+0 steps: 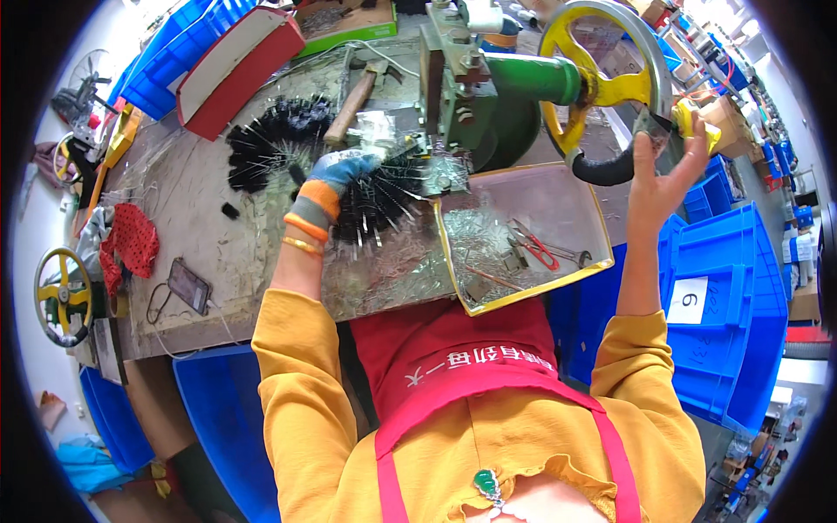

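Observation:
My left hand (347, 167), in a blue, grey and orange glove, is at the lower part of a green hand press (466, 109). Its fingers are closed toward the metal die (446, 174); what they pinch is too small and blurred to make out. Under and beside that hand spreads a pile of thin wires with black bristles (375, 205). My bare right hand (667, 179) is raised at the press's yellow handwheel (602, 87). Its thumb lies against the rim and its fingers reach up apart beside a yellow knob (711, 131).
Another bristle-and-wire pile (275, 144) lies farther left, near a wooden-handled hammer (353, 105). A yellow-edged tray (597, 209) holds wire bits, red-handled pliers (536, 250) and a wrench (575, 255). A phone (189, 286) lies front left. Blue crates (732, 305) stand at right.

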`<state>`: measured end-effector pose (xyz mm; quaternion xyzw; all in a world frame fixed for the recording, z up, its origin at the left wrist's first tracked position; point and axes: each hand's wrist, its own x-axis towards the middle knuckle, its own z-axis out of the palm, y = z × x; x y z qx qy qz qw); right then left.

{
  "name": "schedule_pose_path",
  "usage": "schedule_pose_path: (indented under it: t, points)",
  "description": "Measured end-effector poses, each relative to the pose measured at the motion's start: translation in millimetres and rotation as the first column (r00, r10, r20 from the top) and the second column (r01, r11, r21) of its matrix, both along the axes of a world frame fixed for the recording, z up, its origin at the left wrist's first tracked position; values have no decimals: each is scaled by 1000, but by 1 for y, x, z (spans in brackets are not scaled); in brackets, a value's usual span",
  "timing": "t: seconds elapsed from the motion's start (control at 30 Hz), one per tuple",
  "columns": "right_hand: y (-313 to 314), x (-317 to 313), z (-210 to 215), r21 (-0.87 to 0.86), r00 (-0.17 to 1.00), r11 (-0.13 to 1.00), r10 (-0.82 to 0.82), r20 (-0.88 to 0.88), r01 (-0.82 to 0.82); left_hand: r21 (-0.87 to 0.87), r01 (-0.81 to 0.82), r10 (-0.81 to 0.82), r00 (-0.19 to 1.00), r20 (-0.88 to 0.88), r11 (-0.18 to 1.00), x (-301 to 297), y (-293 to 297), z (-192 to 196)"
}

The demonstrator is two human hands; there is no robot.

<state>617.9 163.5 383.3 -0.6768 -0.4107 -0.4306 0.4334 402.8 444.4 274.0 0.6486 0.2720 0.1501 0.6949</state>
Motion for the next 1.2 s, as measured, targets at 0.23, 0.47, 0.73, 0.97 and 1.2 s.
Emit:
schedule_pose_path:
  t: [0.23, 0.47, 0.73, 0.97, 1.2]
  points:
    - [-5, 14, -48, 423, 505, 848, 530, -681, -319, 17, 194, -193, 980, -55, 981, 16, 30, -12]
    - [7, 29, 34, 83, 529, 948, 242, -813, -306, 92, 89, -77, 988, -134, 992, 39, 43, -9]
    - [19, 56, 73, -180, 504, 911, 34, -863, -371, 171, 257, -222, 954, -200, 951, 55, 54, -7]
    - [17, 30, 35, 28, 555, 944, 217, -803, -329, 303, 424, -369, 903, -221, 854, 56, 81, -24]
    - [0, 15, -37, 350, 630, 892, 450, -633, -286, 472, 510, -404, 860, -313, 720, 66, 57, 12]
